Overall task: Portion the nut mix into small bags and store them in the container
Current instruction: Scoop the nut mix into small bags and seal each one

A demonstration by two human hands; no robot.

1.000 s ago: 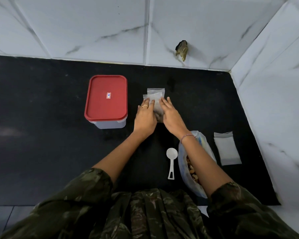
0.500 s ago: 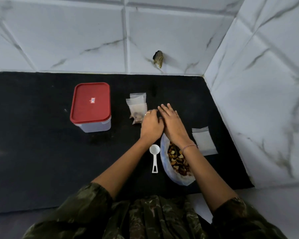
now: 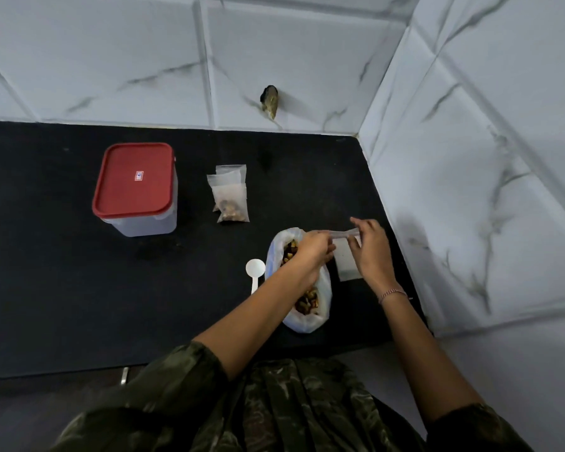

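A large open plastic bag of nut mix [image 3: 309, 298] lies on the black counter. My left hand [image 3: 312, 252] and my right hand [image 3: 371, 247] hold an empty small clear bag [image 3: 343, 234] by its top edge, just above a stack of empty small bags [image 3: 345, 262]. Filled small bags [image 3: 230, 199] lie farther back. A container with a red lid [image 3: 134, 181] stands shut at the left. A white plastic scoop [image 3: 255, 270] rests beside the nut bag.
The black counter [image 3: 62, 288] ends at white marble-look tiled walls behind and on the right. A dark stub [image 3: 269, 101] sticks out of the back wall. The counter's front edge runs below my arms.
Both hands left the filled bags and moved right, over the stack of empty bags. They picked up one empty small bag. The camera view shifted.
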